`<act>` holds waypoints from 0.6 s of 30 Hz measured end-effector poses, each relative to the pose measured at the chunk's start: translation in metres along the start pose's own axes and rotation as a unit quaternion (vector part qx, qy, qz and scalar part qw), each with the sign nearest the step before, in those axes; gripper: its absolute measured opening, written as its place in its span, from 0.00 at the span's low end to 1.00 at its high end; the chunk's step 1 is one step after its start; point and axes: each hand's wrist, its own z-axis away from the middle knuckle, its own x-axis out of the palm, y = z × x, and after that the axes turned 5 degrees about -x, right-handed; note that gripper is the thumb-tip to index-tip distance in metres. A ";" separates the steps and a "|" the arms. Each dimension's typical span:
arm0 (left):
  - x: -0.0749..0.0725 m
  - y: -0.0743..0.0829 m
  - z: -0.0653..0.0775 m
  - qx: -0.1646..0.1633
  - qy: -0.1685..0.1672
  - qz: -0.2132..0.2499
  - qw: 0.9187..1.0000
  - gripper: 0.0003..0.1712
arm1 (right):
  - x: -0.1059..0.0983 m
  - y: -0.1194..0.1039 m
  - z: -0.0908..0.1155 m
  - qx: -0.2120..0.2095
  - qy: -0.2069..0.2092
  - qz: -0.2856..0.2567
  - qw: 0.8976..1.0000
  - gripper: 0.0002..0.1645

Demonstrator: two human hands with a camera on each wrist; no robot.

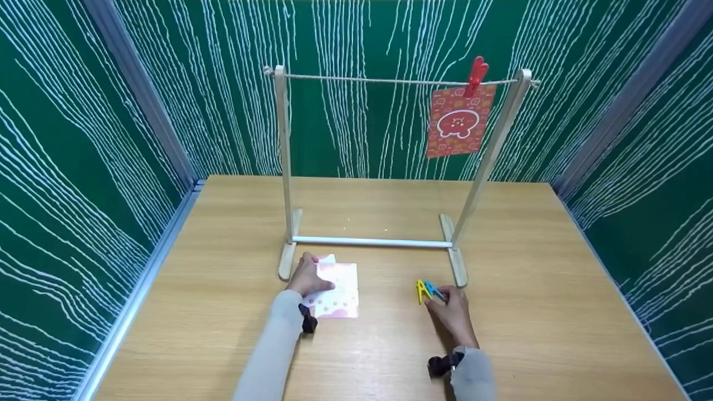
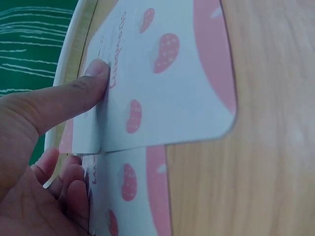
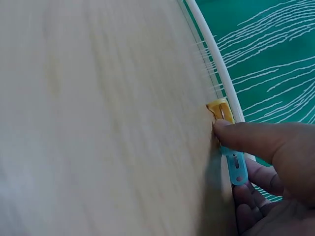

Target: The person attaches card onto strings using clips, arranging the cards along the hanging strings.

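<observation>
My left hand [image 1: 308, 280] is at a white card with pink edges and strawberry prints [image 1: 342, 292]. In the left wrist view, its thumb lies on the top card [image 2: 162, 98], with the fingers curled at the card's edge. A matching card [image 2: 130, 191] shows partly from beneath. To the right, my right hand [image 1: 454, 313] holds a yellow clothespin [image 1: 421, 292] and a blue clothespin [image 1: 433, 290] side by side near the tabletop. In the right wrist view, the thumb covers where the yellow clip [image 3: 222, 110] and blue clip [image 3: 238, 169] meet.
Behind the hands stands a wooden frame [image 1: 490, 150] with a string [image 1: 367, 79] across its top and a white bar [image 1: 373, 241] low down. A red clothespin [image 1: 477, 72] holds a red patterned card [image 1: 457, 142] on the string's right side. Green walls surround the table [image 1: 239, 223].
</observation>
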 end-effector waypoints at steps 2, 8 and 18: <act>0.000 0.000 0.001 0.001 0.001 0.003 1.000 0.41 | -0.001 0.000 0.001 -0.008 0.005 0.004 1.000 0.25; -0.001 0.001 0.002 -0.001 0.008 0.005 1.000 0.41 | -0.006 -0.001 -0.002 0.013 -0.011 -0.004 1.000 0.25; -0.001 -0.001 0.001 -0.002 -0.004 0.021 1.000 0.40 | -0.018 -0.005 -0.005 0.103 -0.057 -0.042 0.992 0.30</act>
